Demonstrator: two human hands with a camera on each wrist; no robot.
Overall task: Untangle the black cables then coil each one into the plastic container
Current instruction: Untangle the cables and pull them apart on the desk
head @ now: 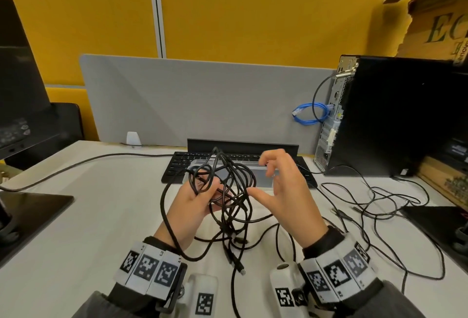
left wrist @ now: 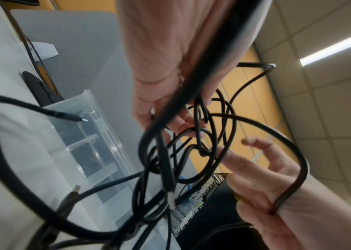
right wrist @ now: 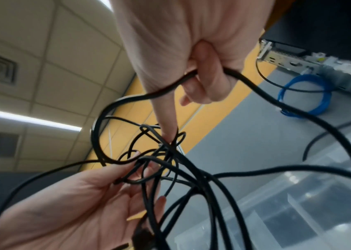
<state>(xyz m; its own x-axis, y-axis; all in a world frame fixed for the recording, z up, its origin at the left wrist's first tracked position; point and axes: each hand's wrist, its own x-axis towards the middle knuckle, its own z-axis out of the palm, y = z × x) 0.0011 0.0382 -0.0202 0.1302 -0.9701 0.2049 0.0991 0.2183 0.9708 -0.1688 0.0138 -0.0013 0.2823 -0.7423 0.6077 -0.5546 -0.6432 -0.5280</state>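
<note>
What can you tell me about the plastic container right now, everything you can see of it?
The plastic container is a clear, shallow, rectangular box divided by see-through partitions into compartments. It lies flat on the white desk, right in front of the black keyboard and behind the raised tangle of black cables. No lid shows, and no coiled cable appears inside. In the head view the hands and cables hide most of it; neither hand touches it.
</note>
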